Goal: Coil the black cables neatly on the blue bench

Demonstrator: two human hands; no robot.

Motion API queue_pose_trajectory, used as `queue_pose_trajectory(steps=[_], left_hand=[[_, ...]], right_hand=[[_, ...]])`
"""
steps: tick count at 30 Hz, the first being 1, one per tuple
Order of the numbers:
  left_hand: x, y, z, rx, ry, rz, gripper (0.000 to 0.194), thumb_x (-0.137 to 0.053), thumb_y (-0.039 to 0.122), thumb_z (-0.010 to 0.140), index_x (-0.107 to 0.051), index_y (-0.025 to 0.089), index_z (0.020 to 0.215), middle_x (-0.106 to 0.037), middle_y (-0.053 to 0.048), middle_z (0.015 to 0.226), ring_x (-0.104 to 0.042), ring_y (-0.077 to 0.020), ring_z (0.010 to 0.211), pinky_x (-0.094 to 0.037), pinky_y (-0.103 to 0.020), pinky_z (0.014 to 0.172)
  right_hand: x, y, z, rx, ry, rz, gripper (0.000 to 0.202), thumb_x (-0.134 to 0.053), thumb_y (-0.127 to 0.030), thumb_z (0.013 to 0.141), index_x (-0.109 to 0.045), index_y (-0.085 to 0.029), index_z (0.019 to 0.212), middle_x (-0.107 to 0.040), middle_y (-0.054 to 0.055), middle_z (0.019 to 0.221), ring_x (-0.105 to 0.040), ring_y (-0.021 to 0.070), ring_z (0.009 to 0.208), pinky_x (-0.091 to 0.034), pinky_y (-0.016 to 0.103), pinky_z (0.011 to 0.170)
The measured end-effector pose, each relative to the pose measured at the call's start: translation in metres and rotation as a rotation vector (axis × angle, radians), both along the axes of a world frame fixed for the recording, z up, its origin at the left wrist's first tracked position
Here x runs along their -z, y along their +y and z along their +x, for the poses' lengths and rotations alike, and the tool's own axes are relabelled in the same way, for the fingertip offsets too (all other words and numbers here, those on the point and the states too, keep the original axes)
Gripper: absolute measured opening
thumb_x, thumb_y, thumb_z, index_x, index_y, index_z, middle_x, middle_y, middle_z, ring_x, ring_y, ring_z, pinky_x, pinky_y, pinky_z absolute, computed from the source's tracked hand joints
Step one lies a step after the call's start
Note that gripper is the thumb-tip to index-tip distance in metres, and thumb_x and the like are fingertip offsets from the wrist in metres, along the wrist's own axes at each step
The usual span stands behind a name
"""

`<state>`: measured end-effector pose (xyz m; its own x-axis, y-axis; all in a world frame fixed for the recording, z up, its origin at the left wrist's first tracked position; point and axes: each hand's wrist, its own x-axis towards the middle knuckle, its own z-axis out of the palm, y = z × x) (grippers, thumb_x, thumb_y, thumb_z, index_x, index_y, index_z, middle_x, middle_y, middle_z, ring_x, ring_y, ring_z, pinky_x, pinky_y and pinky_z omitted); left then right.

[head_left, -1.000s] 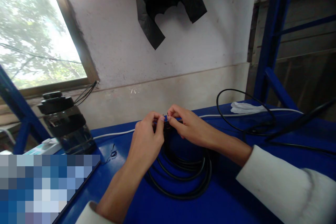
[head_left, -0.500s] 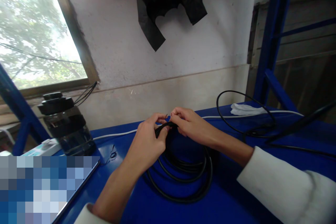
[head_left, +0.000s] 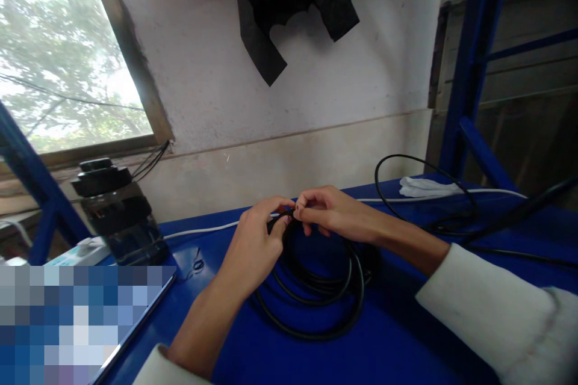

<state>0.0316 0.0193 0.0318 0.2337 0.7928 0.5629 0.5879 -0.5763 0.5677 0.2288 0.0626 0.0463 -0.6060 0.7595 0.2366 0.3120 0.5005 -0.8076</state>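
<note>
A coil of black cable [head_left: 311, 335] lies on the blue tabletop, its far side raised between my hands. My left hand [head_left: 259, 237] is closed on the top of the coil, thumb on the near side and fingers behind. My right hand [head_left: 327, 210] is pinched at the same spot, its thumb and index fingertips meeting just over the cable. Whatever thin piece those fingertips hold is too small to make out. A thin black twist tie [head_left: 197, 265] rests on the table left of my left hand.
At left stand a dark water bottle [head_left: 121, 213] and a white power strip [head_left: 83, 254], with a blurred-out panel in front. A white cord [head_left: 201, 231] runs along the back. Loose black cable [head_left: 397, 156] and white crumpled material [head_left: 424, 187] lie at right, near a blue frame post [head_left: 469, 72].
My right fingertips have come down closer to the coil and curled tighter. A short thin dark strand seen between the hands earlier is now hidden. My left hand keeps its hold.
</note>
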Motion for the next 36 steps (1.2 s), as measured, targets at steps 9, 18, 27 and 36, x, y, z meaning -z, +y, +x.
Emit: queue_pose_trajectory(steps=[9,18,27,36], left_hand=[[0.002,0.001,0.0,-0.056,-0.006,0.041,0.029,-0.063,0.008,0.093,-0.078,0.028,0.107,-0.079,0.0,0.112,-0.072,-0.0196,0.107,-0.054,-0.035,0.099],[0.001,0.001,0.001,-0.083,-0.007,0.061,0.029,-0.064,0.007,0.092,-0.077,0.027,0.107,-0.078,0.0,0.112,-0.071,-0.0197,0.108,-0.053,-0.037,0.101],[-0.005,-0.004,0.003,-0.133,0.02,0.089,0.026,-0.065,0.007,0.09,-0.076,0.025,0.105,-0.077,-0.001,0.109,-0.069,-0.0207,0.104,-0.052,-0.038,0.096],[-0.005,-0.004,0.003,-0.151,0.082,0.104,0.015,-0.065,0.015,0.093,-0.074,0.024,0.1,-0.075,-0.002,0.104,-0.068,-0.0214,0.096,-0.051,-0.036,0.087]], right_hand=[[0.002,-0.002,-0.001,0.045,-0.029,0.095,0.013,-0.07,-0.026,0.082,-0.07,-0.017,0.074,-0.065,-0.001,0.071,-0.052,0.0122,0.062,-0.036,0.023,0.054],[0.004,-0.001,-0.002,0.05,-0.001,0.197,0.018,-0.075,-0.03,0.082,-0.072,-0.017,0.069,-0.067,0.001,0.068,-0.058,0.0163,0.064,-0.04,0.025,0.057],[0.01,0.005,-0.004,0.103,0.079,0.226,0.02,-0.074,-0.036,0.086,-0.073,-0.018,0.077,-0.073,0.003,0.076,-0.066,0.0186,0.069,-0.047,0.026,0.058],[0.012,0.005,-0.009,0.06,0.186,0.043,0.018,-0.075,-0.034,0.086,-0.07,-0.018,0.079,-0.077,0.006,0.082,-0.071,0.0192,0.075,-0.051,0.024,0.056]])
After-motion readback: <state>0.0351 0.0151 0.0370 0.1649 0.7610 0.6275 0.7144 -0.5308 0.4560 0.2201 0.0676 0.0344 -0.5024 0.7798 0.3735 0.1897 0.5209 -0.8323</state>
